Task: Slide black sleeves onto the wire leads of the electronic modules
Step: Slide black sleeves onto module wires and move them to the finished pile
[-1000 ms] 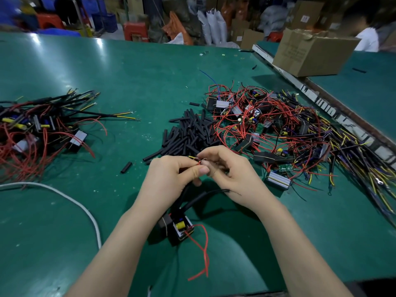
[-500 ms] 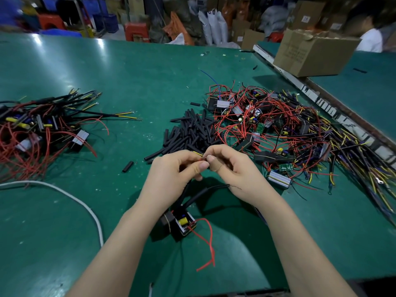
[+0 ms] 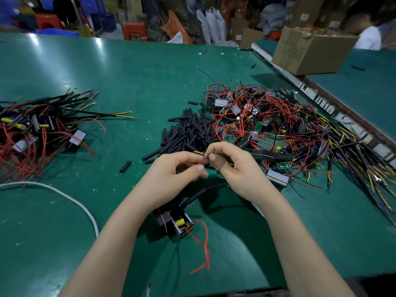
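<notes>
Above module (image 3: 179,224), two hands pinch wire leads (image 3: 200,160)

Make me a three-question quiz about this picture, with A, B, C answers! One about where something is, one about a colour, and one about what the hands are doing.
1. Where is the heap of loose black sleeves?
A. In the cardboard box
B. On the green table, just beyond the hands
C. On the floor

2. What colour is the loose wire curling from the module near the wrists?
A. Red
B. White
C. Green

3. What are the hands doing?
A. Lying flat on the table
B. Both pinching thin wire ends between them
C. Lifting the box

Answers: 1 B, the heap lies on the table past the fingers. 2 A, it is bright red. 3 B, the left hand and right hand meet fingertip to fingertip around the wires.
</notes>
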